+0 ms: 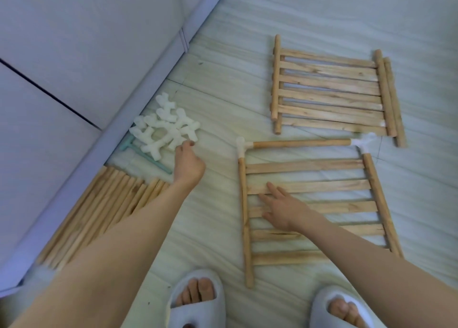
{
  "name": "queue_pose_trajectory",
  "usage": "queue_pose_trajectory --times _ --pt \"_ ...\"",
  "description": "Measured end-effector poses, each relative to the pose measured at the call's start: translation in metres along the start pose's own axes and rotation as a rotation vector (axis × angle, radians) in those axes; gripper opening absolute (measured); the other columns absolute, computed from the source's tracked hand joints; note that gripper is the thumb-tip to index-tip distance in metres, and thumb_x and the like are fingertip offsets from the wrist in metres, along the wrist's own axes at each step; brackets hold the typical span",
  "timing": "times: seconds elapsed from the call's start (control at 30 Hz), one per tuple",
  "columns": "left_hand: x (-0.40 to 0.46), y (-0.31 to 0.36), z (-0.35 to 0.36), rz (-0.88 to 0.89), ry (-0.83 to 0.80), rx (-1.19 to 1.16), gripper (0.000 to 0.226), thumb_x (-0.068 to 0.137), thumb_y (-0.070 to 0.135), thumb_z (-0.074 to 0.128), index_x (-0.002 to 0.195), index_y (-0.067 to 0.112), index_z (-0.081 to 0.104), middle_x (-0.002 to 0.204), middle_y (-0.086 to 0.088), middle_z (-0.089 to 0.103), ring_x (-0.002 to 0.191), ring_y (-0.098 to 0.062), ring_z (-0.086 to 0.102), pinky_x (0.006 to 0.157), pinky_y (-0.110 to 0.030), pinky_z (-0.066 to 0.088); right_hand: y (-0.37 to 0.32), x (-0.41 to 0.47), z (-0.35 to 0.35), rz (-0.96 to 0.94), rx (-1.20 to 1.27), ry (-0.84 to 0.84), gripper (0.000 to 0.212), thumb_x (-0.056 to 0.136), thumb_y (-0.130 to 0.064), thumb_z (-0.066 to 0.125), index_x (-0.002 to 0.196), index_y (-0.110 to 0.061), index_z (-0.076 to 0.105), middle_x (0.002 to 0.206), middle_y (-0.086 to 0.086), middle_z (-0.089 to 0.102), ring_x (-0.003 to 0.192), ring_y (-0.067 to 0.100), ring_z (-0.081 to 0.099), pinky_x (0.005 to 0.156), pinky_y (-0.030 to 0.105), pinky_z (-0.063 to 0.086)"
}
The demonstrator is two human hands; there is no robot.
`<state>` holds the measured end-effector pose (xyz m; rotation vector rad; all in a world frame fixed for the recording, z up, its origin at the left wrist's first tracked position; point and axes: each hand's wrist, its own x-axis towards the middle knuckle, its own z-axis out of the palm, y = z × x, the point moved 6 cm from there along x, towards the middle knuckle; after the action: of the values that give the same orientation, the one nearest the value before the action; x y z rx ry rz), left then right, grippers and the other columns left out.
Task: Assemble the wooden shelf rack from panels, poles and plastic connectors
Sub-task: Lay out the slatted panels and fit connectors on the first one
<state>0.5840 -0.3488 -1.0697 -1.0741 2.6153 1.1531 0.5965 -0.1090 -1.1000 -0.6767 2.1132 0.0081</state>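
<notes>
A slatted wooden panel lies on the floor in front of me. A pole runs across its far end, joined by a white plastic connector at the left corner and another connector at the right. My right hand rests flat on the panel's slats, fingers spread. My left hand reaches to the edge of a pile of white connectors, fingertips touching one. A bundle of loose poles lies at the left by the wall. Further away lies a second stack of panels.
A pale green T-shaped tool lies between the connector pile and the poles. A white wall and skirting run diagonally along the left. My feet in white slippers stand at the bottom edge on the pale tiled floor.
</notes>
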Motion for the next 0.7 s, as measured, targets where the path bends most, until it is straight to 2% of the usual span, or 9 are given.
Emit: queue_pose_trajectory --times 0.07,0.13,0.23,0.3,0.37,0.43,0.53,0.7 --pt "0.017 -0.006 -0.024 0.047 0.120 0.196 0.064 0.083 -0.008 0.047 0.141 0.008 0.026 0.144 -0.018 0.025 0.125 -0.034 0.033 0.095 -0.039 0.036 0.002 0.002 -0.001 0.001 0.002 -0.021 0.062 0.100 -0.037 0.035 0.151 -0.024 0.003 0.157 0.002 -0.017 0.146 0.025 -0.004 0.117 0.039 0.013" --pt "0.035 -0.008 -0.038 0.129 0.137 0.448 0.079 0.081 -0.008 0.053 0.147 0.013 0.016 0.153 -0.014 0.013 0.133 -0.034 0.024 0.098 -0.043 0.036 0.006 0.004 -0.002 0.005 0.011 -0.030 0.065 0.099 -0.040 0.035 0.151 -0.022 0.000 0.156 0.000 -0.019 0.146 0.022 -0.006 0.118 0.041 0.012" --pt "0.055 -0.013 -0.035 0.200 -0.061 0.600 0.080 0.084 -0.008 0.048 0.149 0.011 0.007 0.157 -0.012 0.000 0.143 -0.032 0.006 0.111 -0.042 0.023 0.010 0.006 -0.004 0.014 0.046 -0.026 0.070 0.098 -0.043 0.037 0.151 -0.019 -0.002 0.156 -0.002 -0.021 0.145 0.017 -0.009 0.118 0.043 0.012" --pt "0.057 -0.016 -0.029 0.213 -0.157 0.577 0.069 0.085 -0.009 0.044 0.147 0.004 0.016 0.154 -0.017 0.011 0.140 -0.034 0.016 0.111 -0.041 0.024 0.010 0.010 -0.009 0.011 0.089 -0.016 0.071 0.098 -0.044 0.038 0.151 -0.018 -0.001 0.156 -0.001 -0.021 0.145 0.017 -0.009 0.118 0.039 0.009" --pt "0.054 -0.013 -0.027 0.246 -0.120 0.540 0.058 0.086 -0.008 0.047 0.140 0.001 0.029 0.142 -0.021 0.029 0.127 -0.037 0.034 0.101 -0.043 0.036 0.010 0.012 -0.016 0.010 0.140 0.011 0.070 0.098 -0.043 0.038 0.151 -0.018 -0.001 0.156 0.000 -0.018 0.145 0.017 -0.007 0.117 0.033 0.007" --pt "0.048 -0.012 -0.026 0.266 -0.085 0.542 0.048 0.089 -0.002 0.050 0.135 0.001 0.036 0.133 -0.022 0.034 0.117 -0.037 0.041 0.091 -0.045 0.044 0.010 0.011 -0.020 0.001 0.151 0.083 0.070 0.098 -0.042 0.039 0.151 -0.019 0.000 0.158 0.002 -0.014 0.146 0.018 -0.003 0.117 0.031 0.009" --pt "0.042 -0.015 -0.021 0.280 -0.093 0.535 0.040 0.091 0.001 0.050 0.131 0.001 0.043 0.130 -0.019 0.035 0.108 -0.035 0.047 0.089 -0.045 0.044 0.004 0.001 -0.010 -0.038 0.052 0.171 0.069 0.096 -0.044 0.040 0.151 -0.021 0.003 0.158 0.003 -0.010 0.146 0.020 -0.001 0.118 0.038 0.012" --pt "0.039 -0.020 -0.024 0.269 -0.046 0.518 0.034 0.092 0.006 0.052 0.126 -0.001 0.050 0.127 -0.017 0.039 0.101 -0.035 0.052 0.086 -0.043 0.045 -0.008 -0.008 0.022 -0.077 -0.112 0.106 0.073 0.093 -0.050 0.043 0.150 -0.030 0.002 0.157 0.002 -0.017 0.145 0.023 -0.011 0.115 0.049 0.006"
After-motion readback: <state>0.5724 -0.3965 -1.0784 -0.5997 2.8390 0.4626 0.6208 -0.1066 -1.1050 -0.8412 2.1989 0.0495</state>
